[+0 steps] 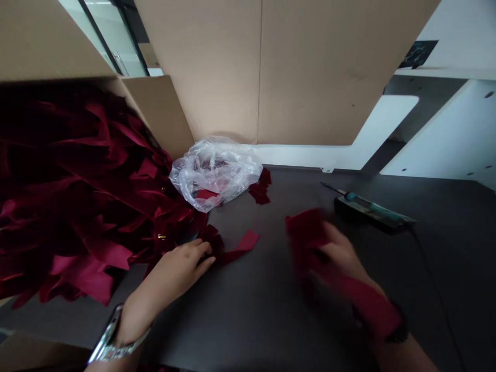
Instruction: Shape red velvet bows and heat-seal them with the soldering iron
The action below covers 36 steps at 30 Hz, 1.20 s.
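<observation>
My left hand [176,271] rests on the dark table [256,320], fingers curled onto a dark red ribbon bow [228,247] at the edge of a big heap of red ribbon bows [77,196]. My right hand [341,253] is blurred by motion; it holds a strip of dark red ribbon [310,232] that drapes over the fingers and along the forearm. A metal watch sits on my left wrist.
The bows spill from a tipped cardboard box [155,108] at the left. A crumpled clear plastic bag [215,173] lies behind, red scraps [260,190] beside it. A green-handled soldering tool [372,212] lies on its stand at the right. Cardboard panels and white boards stand at the back.
</observation>
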Each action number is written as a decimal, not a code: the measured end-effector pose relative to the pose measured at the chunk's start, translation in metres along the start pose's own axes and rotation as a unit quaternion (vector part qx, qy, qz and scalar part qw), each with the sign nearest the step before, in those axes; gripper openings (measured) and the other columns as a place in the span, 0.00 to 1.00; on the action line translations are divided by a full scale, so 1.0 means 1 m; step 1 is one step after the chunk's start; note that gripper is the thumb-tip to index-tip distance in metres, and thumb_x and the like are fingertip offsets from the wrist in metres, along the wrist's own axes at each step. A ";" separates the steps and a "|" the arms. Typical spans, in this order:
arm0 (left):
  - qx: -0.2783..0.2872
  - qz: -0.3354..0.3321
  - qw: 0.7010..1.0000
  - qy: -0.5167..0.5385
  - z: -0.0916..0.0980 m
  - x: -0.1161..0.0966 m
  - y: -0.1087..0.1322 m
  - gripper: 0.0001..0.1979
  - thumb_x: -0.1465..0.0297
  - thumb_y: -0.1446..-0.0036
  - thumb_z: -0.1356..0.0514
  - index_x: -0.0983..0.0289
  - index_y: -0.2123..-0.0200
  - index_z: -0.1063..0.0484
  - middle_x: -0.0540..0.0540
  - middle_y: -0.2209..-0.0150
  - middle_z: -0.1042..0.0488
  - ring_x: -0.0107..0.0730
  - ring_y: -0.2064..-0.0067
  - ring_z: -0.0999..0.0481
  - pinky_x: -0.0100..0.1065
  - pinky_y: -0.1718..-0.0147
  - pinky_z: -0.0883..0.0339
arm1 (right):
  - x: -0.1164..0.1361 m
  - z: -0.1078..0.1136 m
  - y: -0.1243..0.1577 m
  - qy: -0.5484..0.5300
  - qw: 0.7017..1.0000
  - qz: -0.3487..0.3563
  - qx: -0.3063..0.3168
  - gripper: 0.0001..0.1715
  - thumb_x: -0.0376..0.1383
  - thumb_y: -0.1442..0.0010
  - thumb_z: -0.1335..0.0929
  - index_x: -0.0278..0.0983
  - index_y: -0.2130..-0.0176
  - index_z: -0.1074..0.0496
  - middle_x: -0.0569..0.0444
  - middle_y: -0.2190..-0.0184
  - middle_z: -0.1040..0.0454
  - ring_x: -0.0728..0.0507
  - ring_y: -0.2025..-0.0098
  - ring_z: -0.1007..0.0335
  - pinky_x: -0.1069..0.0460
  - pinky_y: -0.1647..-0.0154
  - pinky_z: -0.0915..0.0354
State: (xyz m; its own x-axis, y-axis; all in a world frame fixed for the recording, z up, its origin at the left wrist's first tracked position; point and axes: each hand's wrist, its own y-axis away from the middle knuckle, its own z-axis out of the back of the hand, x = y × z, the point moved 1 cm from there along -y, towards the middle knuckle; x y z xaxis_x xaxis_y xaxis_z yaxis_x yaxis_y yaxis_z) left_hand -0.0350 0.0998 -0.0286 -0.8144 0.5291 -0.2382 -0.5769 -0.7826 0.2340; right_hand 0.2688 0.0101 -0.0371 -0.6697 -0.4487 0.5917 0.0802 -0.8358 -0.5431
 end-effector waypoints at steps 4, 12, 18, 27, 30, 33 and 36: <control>-0.073 -0.022 0.996 -0.054 0.021 -0.036 -0.026 0.13 0.67 0.34 0.53 0.61 0.58 0.30 0.57 0.57 0.25 0.40 0.58 0.23 0.37 0.61 0.31 | 0.001 -0.020 -0.003 0.010 0.957 -0.026 0.290 0.21 0.32 0.42 0.30 0.42 0.49 0.28 0.52 0.64 0.26 0.43 0.63 0.30 0.50 0.62 0.35; -0.175 -0.147 0.973 0.031 -0.005 -0.053 -0.144 0.13 0.75 0.39 0.46 0.67 0.51 0.30 0.61 0.51 0.26 0.40 0.49 0.26 0.38 0.49 0.34 | -0.011 -0.036 -0.001 0.022 0.918 -0.159 0.363 0.19 0.29 0.43 0.29 0.37 0.51 0.31 0.55 0.71 0.28 0.46 0.70 0.32 0.54 0.70 0.42; -0.195 -0.138 0.970 0.034 -0.015 -0.063 -0.193 0.11 0.73 0.43 0.40 0.70 0.56 0.28 0.65 0.56 0.26 0.45 0.52 0.26 0.42 0.51 0.33 | -0.012 -0.037 -0.001 0.032 0.924 -0.168 0.343 0.15 0.32 0.43 0.28 0.37 0.55 0.31 0.58 0.74 0.30 0.48 0.73 0.35 0.55 0.72 0.47; -0.185 -0.167 0.966 0.068 -0.013 -0.049 -0.199 0.05 0.79 0.45 0.42 0.66 0.68 0.27 0.58 0.65 0.24 0.36 0.60 0.26 0.35 0.55 0.34 | -0.017 -0.039 0.002 0.033 0.925 -0.172 0.336 0.17 0.33 0.43 0.28 0.37 0.54 0.31 0.59 0.75 0.30 0.49 0.74 0.35 0.55 0.73 0.48; -0.221 -0.163 0.957 0.091 -0.012 -0.049 -0.196 0.06 0.79 0.44 0.45 0.66 0.69 0.29 0.58 0.66 0.26 0.36 0.61 0.27 0.36 0.56 0.35 | -0.017 -0.038 0.002 0.017 0.924 -0.176 0.340 0.17 0.35 0.42 0.28 0.37 0.53 0.31 0.58 0.75 0.30 0.49 0.75 0.35 0.55 0.73 0.47; -0.270 -0.153 0.943 0.117 -0.006 -0.053 -0.184 0.06 0.78 0.42 0.49 0.66 0.67 0.34 0.59 0.64 0.28 0.36 0.61 0.29 0.36 0.56 0.35 | -0.016 -0.036 0.000 -0.036 0.928 -0.189 0.320 0.16 0.39 0.38 0.32 0.38 0.50 0.31 0.58 0.74 0.30 0.49 0.76 0.35 0.55 0.73 0.45; -0.324 -0.156 0.919 0.160 0.003 -0.059 -0.157 0.05 0.76 0.41 0.51 0.64 0.66 0.38 0.56 0.66 0.31 0.34 0.62 0.31 0.35 0.58 0.36 | -0.016 -0.036 -0.004 -0.065 0.962 -0.196 0.179 0.14 0.39 0.36 0.35 0.38 0.52 0.30 0.56 0.73 0.31 0.49 0.74 0.35 0.54 0.72 0.41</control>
State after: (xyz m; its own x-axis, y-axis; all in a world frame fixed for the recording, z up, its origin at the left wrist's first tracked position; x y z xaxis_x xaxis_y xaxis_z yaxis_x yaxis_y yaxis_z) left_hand 0.1035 0.1920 -0.0483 -0.4957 0.7185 -0.4879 -0.5364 -0.6951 -0.4787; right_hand 0.2526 0.0318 -0.0652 -0.6041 -0.0924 0.7915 0.1051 -0.9938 -0.0359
